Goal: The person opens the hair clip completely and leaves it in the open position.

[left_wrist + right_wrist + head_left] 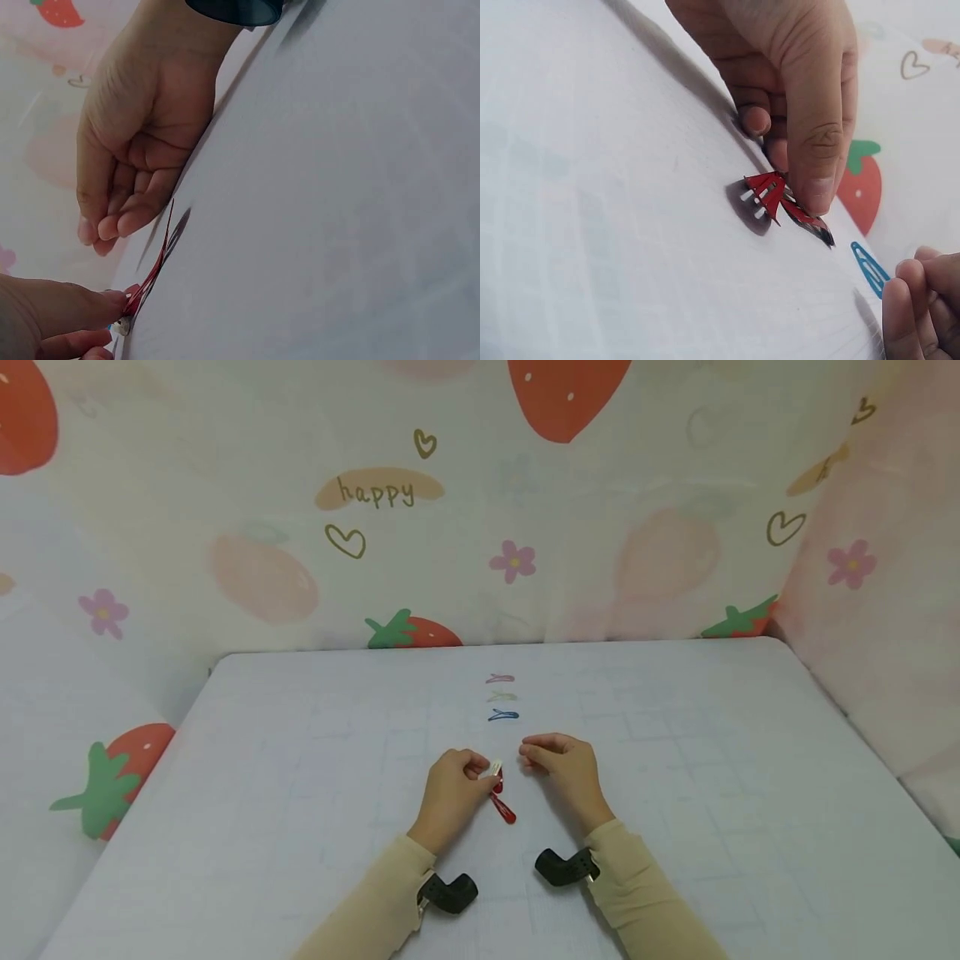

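Note:
Between thumb and fingertips, my left hand (pixel 453 793) pinches a red snap hair clip (pixel 504 811) close over the white tabletop. In the right wrist view the red clip (pixel 763 193) shows its parts spread apart, with the left thumb (pixel 817 169) across it. A little to the right, my right hand (pixel 566 772) hovers with its fingers loosely bent and nothing visible in them. Ahead of both hands, a blue hair clip (pixel 503 715), a pale yellow one (pixel 502 697) and a pink one (pixel 500 678) lie in a column.
A white-covered table (pixel 225 777) spreads to both sides of the arms. Behind it hangs a cloth backdrop (pixel 480 585) printed with strawberries, flowers and hearts. Black cameras (pixel 450 893) are strapped to both wrists over beige sleeves (pixel 637 885).

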